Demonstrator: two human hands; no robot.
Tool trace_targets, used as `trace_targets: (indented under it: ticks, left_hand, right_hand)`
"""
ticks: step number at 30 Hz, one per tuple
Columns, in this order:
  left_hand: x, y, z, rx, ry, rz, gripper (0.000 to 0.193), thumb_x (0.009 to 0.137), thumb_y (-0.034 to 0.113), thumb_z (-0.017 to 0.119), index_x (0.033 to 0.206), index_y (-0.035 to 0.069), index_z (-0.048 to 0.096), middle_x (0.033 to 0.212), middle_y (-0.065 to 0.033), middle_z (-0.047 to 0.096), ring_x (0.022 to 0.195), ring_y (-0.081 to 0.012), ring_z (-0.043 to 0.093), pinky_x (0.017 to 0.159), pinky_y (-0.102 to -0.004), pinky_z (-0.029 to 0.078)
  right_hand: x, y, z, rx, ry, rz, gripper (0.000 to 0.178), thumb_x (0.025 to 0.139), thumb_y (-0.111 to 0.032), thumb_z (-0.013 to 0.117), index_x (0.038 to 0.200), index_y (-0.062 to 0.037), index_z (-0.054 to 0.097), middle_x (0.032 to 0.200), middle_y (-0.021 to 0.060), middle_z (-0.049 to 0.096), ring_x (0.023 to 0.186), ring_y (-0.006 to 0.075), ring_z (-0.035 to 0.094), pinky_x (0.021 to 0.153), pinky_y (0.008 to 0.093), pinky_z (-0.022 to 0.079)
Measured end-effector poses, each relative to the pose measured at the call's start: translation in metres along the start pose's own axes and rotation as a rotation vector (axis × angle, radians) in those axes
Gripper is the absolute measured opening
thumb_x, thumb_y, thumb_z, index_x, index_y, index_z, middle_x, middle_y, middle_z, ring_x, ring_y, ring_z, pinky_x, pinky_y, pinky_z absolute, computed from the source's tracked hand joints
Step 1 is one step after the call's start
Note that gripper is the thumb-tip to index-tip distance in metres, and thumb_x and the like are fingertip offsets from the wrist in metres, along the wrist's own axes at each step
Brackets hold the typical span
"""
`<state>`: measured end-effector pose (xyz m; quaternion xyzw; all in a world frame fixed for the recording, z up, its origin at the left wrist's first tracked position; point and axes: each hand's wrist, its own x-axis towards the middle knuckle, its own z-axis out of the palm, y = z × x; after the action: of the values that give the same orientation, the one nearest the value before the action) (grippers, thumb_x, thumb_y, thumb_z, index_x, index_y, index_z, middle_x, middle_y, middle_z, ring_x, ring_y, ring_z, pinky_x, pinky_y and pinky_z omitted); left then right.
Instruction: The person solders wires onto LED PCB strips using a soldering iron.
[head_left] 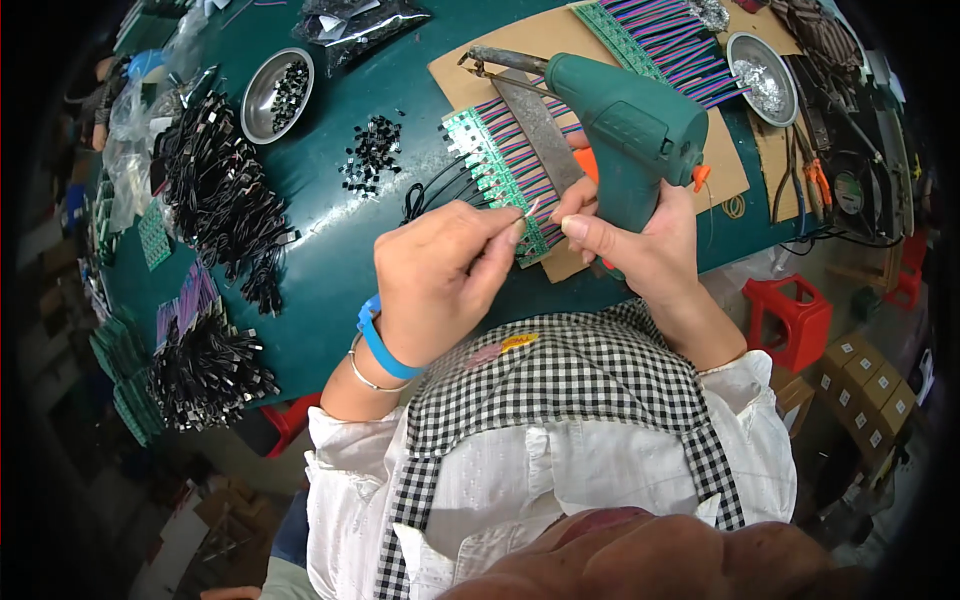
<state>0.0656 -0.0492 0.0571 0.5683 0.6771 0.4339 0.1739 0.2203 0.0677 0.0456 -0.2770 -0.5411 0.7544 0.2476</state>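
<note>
My right hand (652,240) is wrapped round the handle of a green soldering gun (625,110) with an orange knob. The gun's metal tip points to the far left, above the board. My left hand (440,262) is closed in a pinch on the end of a thin cable, whose pale bared wires (533,208) stick out toward my right thumb. Just beyond both hands lies a strip of green circuit boards (490,170), with black cables on its left side and coloured wires on its right. A flat metal bar (535,130) rests across the coloured wires.
Black cables (215,180) are heaped at the left, beside a metal bowl (250,95) of small black parts. More such parts (371,155) lie loose nearby. Another board strip (620,40) sits on the cardboard (725,165). Pliers (815,180) and a silvery-filled bowl (737,50) are at the right.
</note>
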Motion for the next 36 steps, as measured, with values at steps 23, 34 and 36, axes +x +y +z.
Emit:
trace_targets:
  ticks: [23, 34, 36]
  left_hand:
    - [0.016, -0.007, -0.01, -0.442, -0.173, -0.404, 0.005, 0.075, -0.003, 0.067, 0.08, -0.002, 0.067, 0.073, -0.0041, 0.064, 0.063, -0.004, 0.057, 0.055, -0.0176, 0.047]
    - [0.062, -0.088, -0.014, 0.013, -0.239, -0.391, 0.019, 0.071, 0.018, 0.067, 0.076, 0.0, 0.068, 0.058, -0.0085, 0.061, 0.051, -0.0113, 0.055, 0.053, -0.0258, 0.045]
    - [0.065, -0.093, -0.013, 0.042, -0.26, -0.4, 0.019, 0.07, 0.018, 0.067, 0.077, 0.0, 0.068, 0.058, -0.0094, 0.061, 0.053, -0.0123, 0.057, 0.054, -0.026, 0.046]
  right_hand:
    - [0.002, 0.017, 0.004, 0.124, 0.002, 0.009, 0.06, 0.072, 0.009, 0.065, 0.126, 0.0049, 0.041, 0.075, 0.0111, 0.061, 0.059, 0.0115, 0.056, 0.052, 0.0218, 0.045]
    - [-0.024, 0.0, -0.022, -0.058, 0.184, 0.026, 0.053, 0.072, 0.006, 0.061, 0.122, 0.0102, 0.042, 0.09, 0.0185, 0.06, 0.054, 0.0135, 0.054, 0.046, 0.0223, 0.044]
    - [-0.027, 0.0, -0.021, -0.028, 0.201, 0.007, 0.051, 0.073, 0.005, 0.06, 0.12, 0.0118, 0.042, 0.098, 0.0207, 0.058, 0.054, 0.014, 0.054, 0.046, 0.0222, 0.045]
